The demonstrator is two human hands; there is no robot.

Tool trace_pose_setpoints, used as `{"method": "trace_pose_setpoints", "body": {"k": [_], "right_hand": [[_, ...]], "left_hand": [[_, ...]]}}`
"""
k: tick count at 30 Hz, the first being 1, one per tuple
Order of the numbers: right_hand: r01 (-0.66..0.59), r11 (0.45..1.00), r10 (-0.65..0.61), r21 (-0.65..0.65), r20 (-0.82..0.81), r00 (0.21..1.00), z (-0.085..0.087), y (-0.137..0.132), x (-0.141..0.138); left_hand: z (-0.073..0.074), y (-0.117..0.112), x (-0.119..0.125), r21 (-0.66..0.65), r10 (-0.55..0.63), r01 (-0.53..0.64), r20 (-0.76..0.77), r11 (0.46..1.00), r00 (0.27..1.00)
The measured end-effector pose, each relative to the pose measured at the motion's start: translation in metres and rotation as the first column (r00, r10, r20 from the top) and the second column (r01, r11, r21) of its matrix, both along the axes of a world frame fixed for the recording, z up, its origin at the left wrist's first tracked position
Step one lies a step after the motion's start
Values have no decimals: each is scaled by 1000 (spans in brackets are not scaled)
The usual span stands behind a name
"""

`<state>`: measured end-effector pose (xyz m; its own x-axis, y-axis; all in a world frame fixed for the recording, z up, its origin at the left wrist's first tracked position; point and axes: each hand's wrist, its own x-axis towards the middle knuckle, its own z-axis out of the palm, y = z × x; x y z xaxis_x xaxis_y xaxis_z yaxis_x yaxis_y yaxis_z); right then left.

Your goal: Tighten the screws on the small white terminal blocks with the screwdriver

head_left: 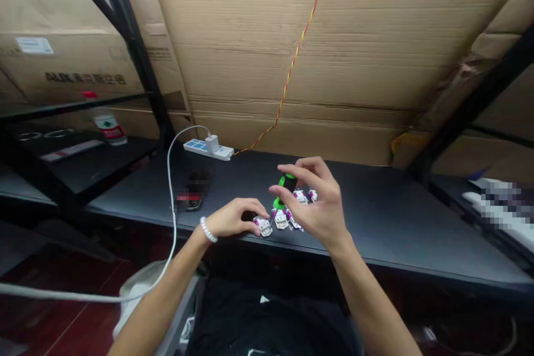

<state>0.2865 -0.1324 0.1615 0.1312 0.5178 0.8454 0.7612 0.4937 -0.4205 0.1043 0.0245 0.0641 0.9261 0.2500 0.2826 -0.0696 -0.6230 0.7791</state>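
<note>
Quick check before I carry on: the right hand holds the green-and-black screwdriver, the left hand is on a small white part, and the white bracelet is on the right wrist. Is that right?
Not quite: the head view shows the white bracelet at the wrist of the left hand, not the right. The rest of your statement stands.

My left forearm [171, 286] and right forearm [369, 289], both bare, rise from below and converge in front of my torso. My left hand [233, 217] lies low, its back turned upward, the fingers arched rightward and the thumb opposed beneath them in a pinch. My right hand [321, 194] is held higher and angled leftward, index finger above thumb in a grip, with further finger joints bent behind.
</note>
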Motion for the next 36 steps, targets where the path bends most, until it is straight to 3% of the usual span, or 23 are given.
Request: {"method": "trace_pose_setpoints", "body": {"k": [6,12,18,24,30,36], "right_hand": [[-183,977,187,-111,33,982,4,-3,-2],[6,999,-7,-36,-36,999,-3,6,-4],[-153,985,151,-84,-35,988,-1,3,0],[32,999,-33,-6,-32,999,1,4,-2],[-148,985,150,-94,21,988,3,1,-2],[5,1000,-5,-6,-11,1000,2,4,-3]], "left_hand": [[1,-1,0,10,6,-6,-2,1000,1000],[0,0,0,25,23,-22,-22,999,999],[1,-1,0,9,6,-6,-1,1000,1000],[0,-1,0,-3,7,-7,-4,1000,1000],[-1,0,0,7,6,-6,2,1000,1000],[0,0,0,15,11,-11,-9,1000,1000]]}}
